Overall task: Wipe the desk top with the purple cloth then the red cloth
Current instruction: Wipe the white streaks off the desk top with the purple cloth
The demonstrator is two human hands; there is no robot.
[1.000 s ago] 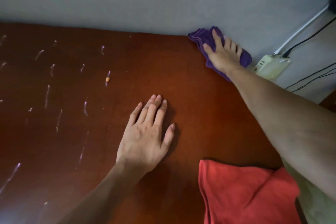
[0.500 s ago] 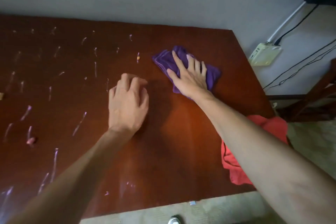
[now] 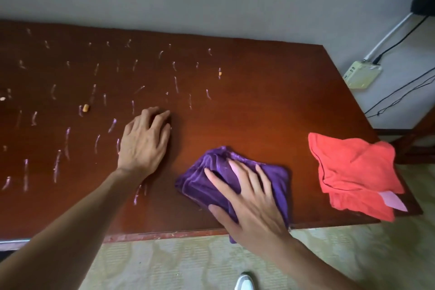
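Desk top point(image 3: 247, 106): my right hand point(image 3: 249, 202), open, flattens purple cloth point(image 3: 207, 183) at 6 o'clock for pressure; left hand point(image 3: 143, 141), fingers loosely curled, braces me; red cloth point(image 3: 353, 172) waits at 3 o'clock.

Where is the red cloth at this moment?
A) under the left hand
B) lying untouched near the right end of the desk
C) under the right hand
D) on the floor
B: the red cloth lies alone at the desk's right end, while the right hand presses the purple cloth.
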